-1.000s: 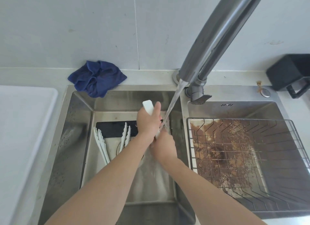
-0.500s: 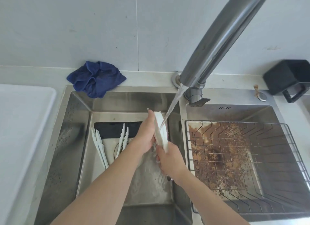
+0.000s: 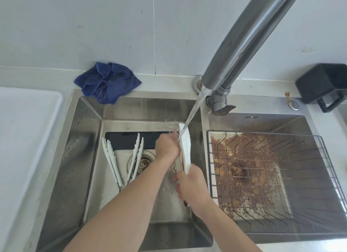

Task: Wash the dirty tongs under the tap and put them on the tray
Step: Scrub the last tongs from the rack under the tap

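Tongs (image 3: 185, 150) near basin's (image 3: 197, 137) right wall

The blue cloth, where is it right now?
In the head view the blue cloth lies crumpled on the counter at the back left corner of the left sink basin, overhanging its rim, left of the tap.

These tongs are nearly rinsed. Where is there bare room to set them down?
Free: the white tray left of the sink, its visible surface bare. Crowded: the sink floor by the drain, where two more tongs lie.
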